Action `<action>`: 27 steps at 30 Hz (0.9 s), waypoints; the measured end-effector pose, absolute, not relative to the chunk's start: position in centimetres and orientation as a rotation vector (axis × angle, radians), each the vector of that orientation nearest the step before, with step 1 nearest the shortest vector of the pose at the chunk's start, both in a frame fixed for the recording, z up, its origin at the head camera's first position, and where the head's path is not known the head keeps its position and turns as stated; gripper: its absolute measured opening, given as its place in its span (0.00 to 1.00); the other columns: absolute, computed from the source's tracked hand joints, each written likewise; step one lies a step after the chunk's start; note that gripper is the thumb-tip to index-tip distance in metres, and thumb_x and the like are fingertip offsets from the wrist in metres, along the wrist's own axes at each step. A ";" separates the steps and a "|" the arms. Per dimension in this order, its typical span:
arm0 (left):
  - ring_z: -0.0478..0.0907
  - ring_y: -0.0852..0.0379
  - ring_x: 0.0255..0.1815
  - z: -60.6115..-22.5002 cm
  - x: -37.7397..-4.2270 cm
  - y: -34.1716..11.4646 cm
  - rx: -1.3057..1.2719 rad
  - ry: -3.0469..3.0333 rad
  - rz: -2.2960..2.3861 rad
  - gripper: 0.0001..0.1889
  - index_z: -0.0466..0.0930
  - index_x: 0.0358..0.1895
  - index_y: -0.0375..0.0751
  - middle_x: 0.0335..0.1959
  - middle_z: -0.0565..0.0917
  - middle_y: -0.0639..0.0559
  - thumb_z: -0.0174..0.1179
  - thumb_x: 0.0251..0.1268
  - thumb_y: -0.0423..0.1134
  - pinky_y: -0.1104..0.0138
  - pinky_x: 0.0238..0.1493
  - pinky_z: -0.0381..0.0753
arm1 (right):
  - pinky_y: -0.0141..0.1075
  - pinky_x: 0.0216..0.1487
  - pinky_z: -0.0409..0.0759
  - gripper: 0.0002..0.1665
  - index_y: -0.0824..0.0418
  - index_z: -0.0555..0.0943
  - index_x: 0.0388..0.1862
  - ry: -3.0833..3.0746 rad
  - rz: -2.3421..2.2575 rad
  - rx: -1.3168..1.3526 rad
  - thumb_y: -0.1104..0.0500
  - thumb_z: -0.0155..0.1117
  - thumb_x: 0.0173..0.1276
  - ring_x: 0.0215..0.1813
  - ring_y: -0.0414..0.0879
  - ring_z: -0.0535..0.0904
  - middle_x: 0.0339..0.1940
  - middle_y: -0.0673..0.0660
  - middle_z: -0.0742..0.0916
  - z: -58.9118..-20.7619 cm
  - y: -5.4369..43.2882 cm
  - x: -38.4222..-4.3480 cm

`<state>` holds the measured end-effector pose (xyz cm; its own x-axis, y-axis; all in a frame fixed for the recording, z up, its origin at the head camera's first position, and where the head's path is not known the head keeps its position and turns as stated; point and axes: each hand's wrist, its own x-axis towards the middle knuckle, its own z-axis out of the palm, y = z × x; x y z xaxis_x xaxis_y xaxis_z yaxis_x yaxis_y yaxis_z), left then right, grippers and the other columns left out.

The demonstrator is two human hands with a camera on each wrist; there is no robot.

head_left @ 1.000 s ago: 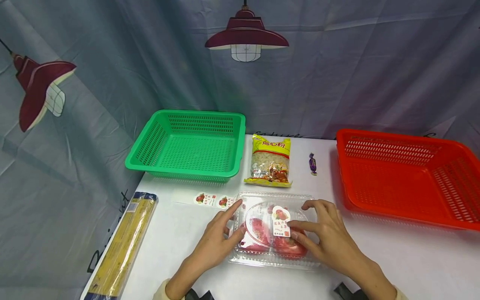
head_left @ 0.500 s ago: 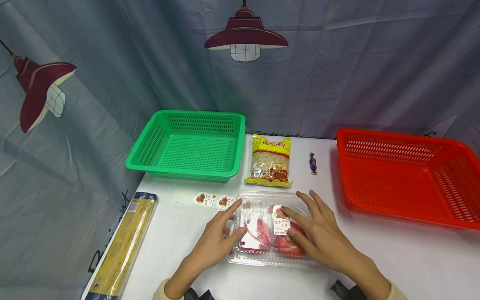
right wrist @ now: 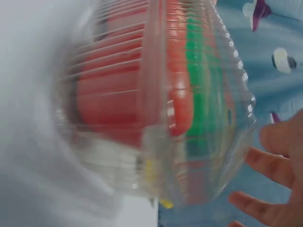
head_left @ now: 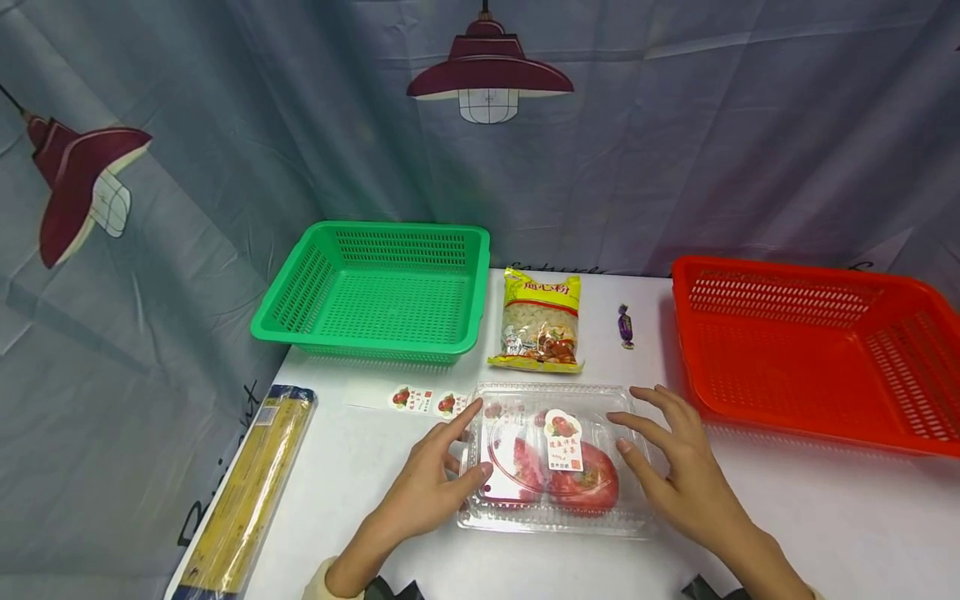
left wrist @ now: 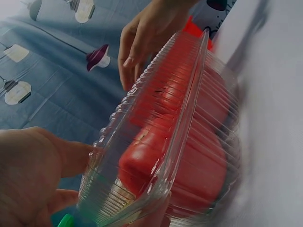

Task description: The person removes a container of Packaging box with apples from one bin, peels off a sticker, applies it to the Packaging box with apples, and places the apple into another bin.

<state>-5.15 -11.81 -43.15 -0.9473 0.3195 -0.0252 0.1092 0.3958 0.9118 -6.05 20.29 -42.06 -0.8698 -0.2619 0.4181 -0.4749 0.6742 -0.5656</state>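
Note:
A clear plastic clamshell box lies on the white table in the head view, with red, round fruits inside. Stuck on its lid is a white sticker with a red fruit picture and lettering. My left hand grips the box's left side, thumb and forefinger on the lid and other fingers down at the side. Over the box's right edge, my right hand is spread and holds nothing. In the right wrist view the right hand's fingers are beside the lid.
Behind the box's left corner lies a sticker strip. Farther back are a green basket, a yellow pasta bag and a purple wrapped candy. A red basket stands right; a long noodle pack lies along the left edge.
My right hand pressed fingers on the sticker, slid them up over it, then lifted off and moved right, leaving the sticker on the lid. The left hand has stayed in place.

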 end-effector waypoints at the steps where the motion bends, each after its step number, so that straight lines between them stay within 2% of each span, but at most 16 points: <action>1: 0.78 0.52 0.29 -43.1 -5.1 -11.8 0.376 2.440 1.597 0.41 0.55 0.77 0.64 0.57 0.71 0.41 0.66 0.65 0.40 0.63 0.21 0.81 | 0.66 0.62 0.59 0.22 0.53 0.85 0.52 -2.550 1.026 0.573 0.66 0.73 0.57 0.68 0.60 0.62 0.64 0.59 0.76 -42.2 20.5 -5.9; 4: 0.78 0.51 0.28 -43.1 -4.9 -11.7 0.356 2.412 1.631 0.41 0.55 0.77 0.65 0.59 0.70 0.40 0.66 0.65 0.38 0.63 0.19 0.80 | 0.47 0.64 0.65 0.23 0.56 0.86 0.49 -2.450 1.091 0.542 0.72 0.72 0.54 0.61 0.54 0.70 0.55 0.58 0.81 -42.6 21.1 -5.5; 7: 0.78 0.52 0.27 -43.1 -4.7 -11.7 0.337 2.411 1.646 0.41 0.56 0.76 0.65 0.61 0.69 0.39 0.65 0.65 0.36 0.63 0.18 0.80 | 0.28 0.62 0.63 0.24 0.58 0.85 0.49 -2.405 1.144 0.479 0.76 0.70 0.54 0.58 0.44 0.73 0.49 0.56 0.84 -43.1 21.8 -5.0; 9: 0.78 0.52 0.27 -43.2 -4.7 -11.7 0.330 2.425 1.646 0.41 0.56 0.76 0.65 0.62 0.69 0.39 0.65 0.64 0.35 0.63 0.18 0.80 | 0.23 0.61 0.63 0.23 0.59 0.85 0.49 -2.418 1.178 0.395 0.76 0.69 0.57 0.56 0.37 0.75 0.46 0.55 0.86 -43.3 22.3 -4.8; 12: 0.78 0.52 0.27 -43.3 -4.8 -11.7 0.333 2.446 1.644 0.42 0.57 0.76 0.65 0.60 0.70 0.40 0.65 0.63 0.33 0.63 0.19 0.80 | 0.21 0.56 0.68 0.16 0.63 0.84 0.50 -2.458 1.314 0.219 0.74 0.66 0.63 0.49 0.32 0.79 0.41 0.55 0.87 -43.7 22.9 -4.4; 14: 0.79 0.53 0.24 -43.4 -4.8 -11.6 0.343 2.439 1.660 0.42 0.57 0.76 0.64 0.58 0.71 0.40 0.65 0.63 0.32 0.63 0.18 0.80 | 0.22 0.51 0.73 0.12 0.66 0.82 0.51 -2.465 1.504 0.074 0.70 0.62 0.69 0.44 0.35 0.82 0.38 0.55 0.88 -43.9 23.3 -4.3; 17: 0.79 0.54 0.20 -43.4 -4.9 -11.4 0.359 2.399 1.707 0.41 0.58 0.76 0.62 0.54 0.70 0.40 0.64 0.63 0.30 0.63 0.17 0.79 | 0.27 0.44 0.79 0.12 0.69 0.81 0.52 -2.345 1.917 -0.141 0.64 0.58 0.74 0.39 0.41 0.84 0.35 0.55 0.87 -44.2 24.2 -4.3; 21: 0.79 0.54 0.18 -43.3 -4.9 -11.2 0.360 2.366 1.743 0.42 0.59 0.76 0.60 0.53 0.70 0.39 0.64 0.62 0.27 0.63 0.15 0.79 | 0.31 0.42 0.81 0.13 0.63 0.83 0.52 -2.127 2.225 -0.302 0.61 0.55 0.77 0.38 0.42 0.85 0.33 0.53 0.87 -44.6 25.4 -4.4; 23: 0.79 0.53 0.18 -43.3 -4.9 -11.1 0.361 2.366 1.746 0.41 0.59 0.76 0.57 0.54 0.70 0.38 0.64 0.62 0.26 0.63 0.15 0.79 | 0.32 0.42 0.82 0.13 0.58 0.84 0.51 -2.073 2.260 -0.323 0.60 0.54 0.77 0.37 0.42 0.85 0.32 0.53 0.87 -44.8 25.9 -4.5; 27: 0.79 0.50 0.18 -43.1 -4.9 -11.0 0.356 2.356 1.749 0.41 0.58 0.77 0.52 0.55 0.69 0.36 0.62 0.62 0.25 0.62 0.15 0.79 | 0.31 0.41 0.81 0.13 0.58 0.85 0.50 -2.040 2.254 -0.338 0.59 0.53 0.78 0.37 0.42 0.84 0.32 0.53 0.87 -44.8 26.6 -4.8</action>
<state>-4.91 -11.05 -43.10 -0.9540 0.2996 -0.0059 0.0811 0.2771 0.9574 -4.76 26.60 -44.82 -0.9722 0.2082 -0.1075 0.0863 -0.1083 -0.9904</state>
